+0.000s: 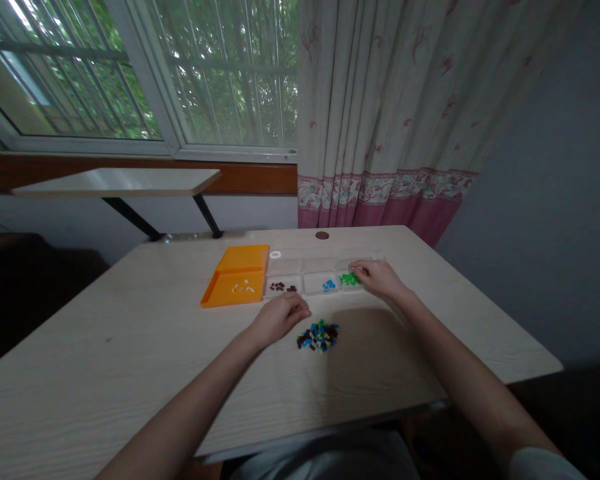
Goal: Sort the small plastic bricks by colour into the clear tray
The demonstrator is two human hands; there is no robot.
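Note:
A mixed pile of small blocks (320,336) in blue, brown, green and pale yellow lies on the table. Just left of it is my left hand (280,319), its fingers curled together; whether a piece is between them is hidden. My right hand (379,277) pinches thumb and fingertips over the green pieces (349,279); anything in the pinch is too small to make out. Blue pieces (329,285) and brown pieces (277,287) lie in separate clear boxes to the left. Pale pieces (243,287) rest in an open orange box (215,292).
The clear boxes have raised lids (318,259) at the back, and a white ring (275,255) shows at their left end. A raised shelf (125,181) stands at the table's (130,347) back left. Behind hang a curtain (380,133) and a window.

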